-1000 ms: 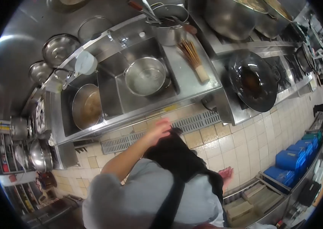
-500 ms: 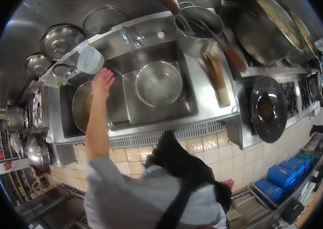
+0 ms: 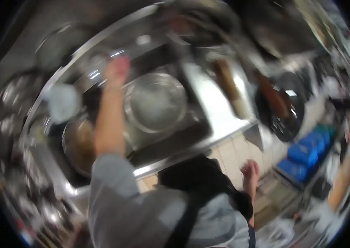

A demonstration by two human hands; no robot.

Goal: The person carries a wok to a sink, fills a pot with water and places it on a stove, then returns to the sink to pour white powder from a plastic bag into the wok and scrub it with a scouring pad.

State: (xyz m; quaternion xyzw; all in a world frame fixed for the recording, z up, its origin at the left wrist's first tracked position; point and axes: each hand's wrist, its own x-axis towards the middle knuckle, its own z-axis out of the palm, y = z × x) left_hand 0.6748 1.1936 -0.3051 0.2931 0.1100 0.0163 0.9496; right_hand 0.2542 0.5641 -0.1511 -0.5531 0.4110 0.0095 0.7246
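Note:
My left hand point(image 3: 118, 70) reaches across the sink to the tap point(image 3: 117, 53) at the back wall. Motion smears its fingers, so its grip does not show. Just below it stands a round metal pot point(image 3: 156, 103) with pale, cloudy contents in the sink basin. Left of my forearm, a second pot point(image 3: 80, 142) with brownish contents sits in the other basin. A whitish translucent container point(image 3: 63, 102) is near that pot. My right hand point(image 3: 250, 168) hangs at my side, blurred, its fingers loosely apart and nothing visible in it.
A bundle of thin sticks point(image 3: 228, 84) lies on the steel counter point(image 3: 208, 99). A dark wok point(image 3: 286, 111) and large pots point(image 3: 282, 29) stand on the right. Blue containers point(image 3: 305, 153) line the lower right, near another person's arm point(image 3: 344, 177).
My left hand has moved from beside the whitish container to the tap. My right hand has risen further into view. The view has turned, and another person's arm appears at the right.

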